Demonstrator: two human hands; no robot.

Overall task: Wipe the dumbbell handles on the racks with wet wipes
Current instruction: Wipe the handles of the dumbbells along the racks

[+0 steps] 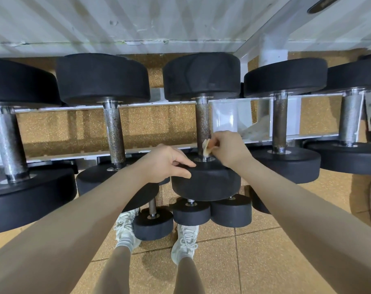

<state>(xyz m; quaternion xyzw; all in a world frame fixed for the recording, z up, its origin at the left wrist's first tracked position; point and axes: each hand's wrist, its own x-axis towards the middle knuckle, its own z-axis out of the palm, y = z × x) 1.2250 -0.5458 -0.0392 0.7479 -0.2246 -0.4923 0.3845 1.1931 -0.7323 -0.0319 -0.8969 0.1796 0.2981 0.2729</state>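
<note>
Underfoot, floor (265, 251) of tan speckled rubber tiles with visible seams; two pale lace-up trainers (185, 240) stand on it, below both hands. Behind the fingers, a corrugated white wall (116, 22), scuffed and stained. White metal rack (137, 106) with two rails running left to right, the far rail beyond the fingers, the near rail just past them. Upper tier holds five dumbbells with black round heads and knurled steel handles, laid front to back across the rails. Dumbbell (205, 179) being worked on: third from the left, its near head directly under both hands. Left hand (165, 162): rests on top of that near head, fingers extended and relaxed over its edge, gripping nothing. Right hand (229, 149): fingers pinch a crumpled, yellowed wet wipe (207, 146), pressed against the lower end of the handle (203, 124), just above the near collar. That handle shows dark rusty speckling, as do the handles to either side of the hands. Lower tier, beneath the hands: several smaller black dumbbells (191, 211), packed close together, partly hidden by the head above. A clear plastic panel or container (239, 115) sits beyond the right hand; contents cannot be told.
</note>
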